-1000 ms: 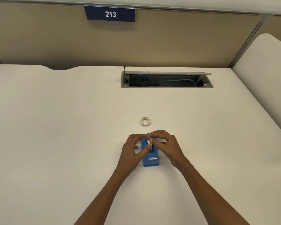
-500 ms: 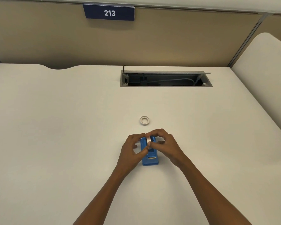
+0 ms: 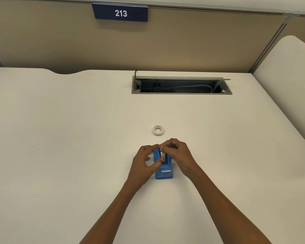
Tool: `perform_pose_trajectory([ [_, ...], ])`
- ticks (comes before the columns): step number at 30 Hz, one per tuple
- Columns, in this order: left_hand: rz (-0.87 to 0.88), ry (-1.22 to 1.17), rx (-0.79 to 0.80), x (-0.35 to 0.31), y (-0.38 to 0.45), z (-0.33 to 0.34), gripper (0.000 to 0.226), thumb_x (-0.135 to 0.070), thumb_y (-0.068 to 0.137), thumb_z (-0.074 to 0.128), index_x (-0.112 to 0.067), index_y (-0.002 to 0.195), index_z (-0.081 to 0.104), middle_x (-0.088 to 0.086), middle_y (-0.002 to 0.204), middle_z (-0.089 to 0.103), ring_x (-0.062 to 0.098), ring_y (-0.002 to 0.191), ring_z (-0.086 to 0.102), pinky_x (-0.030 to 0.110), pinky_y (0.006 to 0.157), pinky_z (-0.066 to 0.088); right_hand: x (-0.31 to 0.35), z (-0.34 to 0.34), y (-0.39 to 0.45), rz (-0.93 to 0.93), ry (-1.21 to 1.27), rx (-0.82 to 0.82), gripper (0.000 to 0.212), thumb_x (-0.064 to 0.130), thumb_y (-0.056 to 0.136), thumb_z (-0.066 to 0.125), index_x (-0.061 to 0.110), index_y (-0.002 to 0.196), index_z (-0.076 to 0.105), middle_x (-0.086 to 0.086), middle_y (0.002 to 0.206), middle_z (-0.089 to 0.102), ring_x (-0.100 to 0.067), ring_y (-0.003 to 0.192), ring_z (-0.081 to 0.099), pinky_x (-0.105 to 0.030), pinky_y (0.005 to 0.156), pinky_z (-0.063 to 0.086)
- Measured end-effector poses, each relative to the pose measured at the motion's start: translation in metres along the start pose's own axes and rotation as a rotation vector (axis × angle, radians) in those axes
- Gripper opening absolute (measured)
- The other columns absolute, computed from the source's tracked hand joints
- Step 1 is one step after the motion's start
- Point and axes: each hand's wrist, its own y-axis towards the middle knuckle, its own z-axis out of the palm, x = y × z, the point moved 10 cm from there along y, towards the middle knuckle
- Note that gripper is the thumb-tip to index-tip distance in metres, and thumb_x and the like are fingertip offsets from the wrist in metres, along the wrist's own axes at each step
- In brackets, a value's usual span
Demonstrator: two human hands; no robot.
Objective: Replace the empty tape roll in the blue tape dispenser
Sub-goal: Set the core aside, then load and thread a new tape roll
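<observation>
Dispenser (image 3: pixel 163 170), blue, low on desk (image 3: pixel 60 138), near the front middle, cutter end toward the viewer. Wide bare white surface on every side, left half fully open; far edge met by tan partition (image 3: pixel 201 46) carrying a "213" sign (image 3: pixel 121 13). Open cable tray (image 3: pixel 181 85) sunk into the desk well beyond, right of centre, cords inside. Curved white panel (image 3: pixel 289 71) at the right edge. Left hand (image 3: pixel 144 161) curled against the dispenser's left side, thumb at a white roll (image 3: pixel 163 155) standing on edge in the well. Right hand (image 3: pixel 180 155) pinching that roll's top from the right. Second roll (image 3: pixel 158 130) flat on the desk just beyond the hands, apart from them.
</observation>
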Motion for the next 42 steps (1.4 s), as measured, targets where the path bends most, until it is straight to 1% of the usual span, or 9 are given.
perform_pose_trajectory([
  [7,-0.01,0.032,-0.026,0.0,0.004,-0.003,0.037,-0.027,0.084,0.064,-0.057,0.095,0.046,-0.025,0.103,0.051,-0.011,0.095,0.053,0.009,0.071,0.044,0.013,-0.003,-0.015,-0.132,0.0,0.051,0.012,0.012,0.088,0.06,0.012,0.098,0.066,-0.002,0.102,0.069,-0.012,0.099,0.061,-0.017,0.08,0.05],
  [10,-0.012,0.036,-0.028,0.0,0.004,-0.003,0.031,-0.027,0.084,0.063,-0.05,0.099,0.049,-0.016,0.106,0.054,-0.008,0.096,0.054,0.009,0.071,0.044,0.017,-0.005,-0.023,-0.192,-0.021,0.087,0.018,0.001,0.089,0.053,0.005,0.095,0.07,-0.006,0.108,0.068,-0.008,0.102,0.062,-0.011,0.078,0.049],
  [14,-0.008,0.034,-0.029,0.0,0.003,-0.002,0.032,-0.024,0.084,0.064,-0.043,0.106,0.051,-0.009,0.111,0.054,-0.003,0.098,0.054,0.01,0.074,0.044,0.016,-0.006,-0.026,-0.216,-0.1,0.066,0.027,-0.004,0.086,0.052,0.008,0.102,0.07,0.0,0.115,0.065,0.001,0.106,0.059,-0.01,0.077,0.049],
  [19,0.007,0.046,-0.022,0.0,0.001,-0.001,0.045,-0.024,0.081,0.068,-0.057,0.101,0.044,-0.022,0.106,0.05,-0.003,0.099,0.053,0.009,0.073,0.043,0.01,-0.008,-0.024,-0.215,-0.176,0.046,0.033,0.001,0.086,0.057,0.017,0.114,0.066,0.006,0.123,0.058,-0.002,0.114,0.054,-0.013,0.08,0.052],
  [24,0.001,0.051,-0.022,0.001,0.001,0.001,0.047,-0.031,0.08,0.068,-0.059,0.106,0.042,-0.021,0.109,0.051,0.001,0.102,0.055,0.007,0.074,0.043,0.012,-0.006,-0.024,-0.203,-0.157,0.062,0.032,0.013,0.081,0.07,0.02,0.111,0.067,0.008,0.12,0.06,-0.002,0.111,0.056,-0.018,0.079,0.053],
  [29,0.02,0.001,-0.019,-0.001,-0.001,0.0,0.059,-0.026,0.079,0.07,-0.059,0.117,0.039,-0.018,0.117,0.054,-0.007,0.106,0.052,0.004,0.082,0.041,0.01,-0.006,-0.021,-0.14,-0.1,0.036,0.027,0.008,0.079,0.07,0.016,0.106,0.068,0.001,0.116,0.063,-0.013,0.111,0.057,-0.024,0.085,0.05],
  [34,0.025,0.014,-0.022,-0.001,0.001,-0.001,0.053,-0.021,0.079,0.07,-0.057,0.108,0.044,-0.023,0.114,0.053,-0.012,0.103,0.051,0.004,0.079,0.042,0.008,-0.003,-0.015,-0.073,-0.019,0.006,0.021,0.001,0.079,0.065,0.012,0.096,0.067,-0.004,0.106,0.066,-0.016,0.105,0.059,-0.018,0.081,0.048],
  [39,0.022,0.001,-0.016,-0.002,0.002,-0.001,0.051,-0.025,0.077,0.071,-0.051,0.114,0.045,-0.019,0.117,0.054,-0.008,0.105,0.053,0.005,0.08,0.043,0.002,-0.003,-0.007,-0.016,0.01,-0.019,0.013,0.004,0.08,0.066,0.006,0.094,0.068,-0.013,0.103,0.068,-0.024,0.103,0.06,-0.034,0.091,0.049],
  [42,0.019,0.0,-0.017,-0.001,0.002,0.0,0.047,-0.031,0.074,0.067,-0.053,0.108,0.044,-0.024,0.115,0.053,-0.01,0.104,0.052,0.004,0.079,0.043,0.002,-0.001,-0.004,0.003,0.063,0.005,0.008,0.005,0.083,0.064,0.011,0.085,0.068,-0.008,0.09,0.068,-0.022,0.092,0.062,-0.027,0.083,0.05],
])
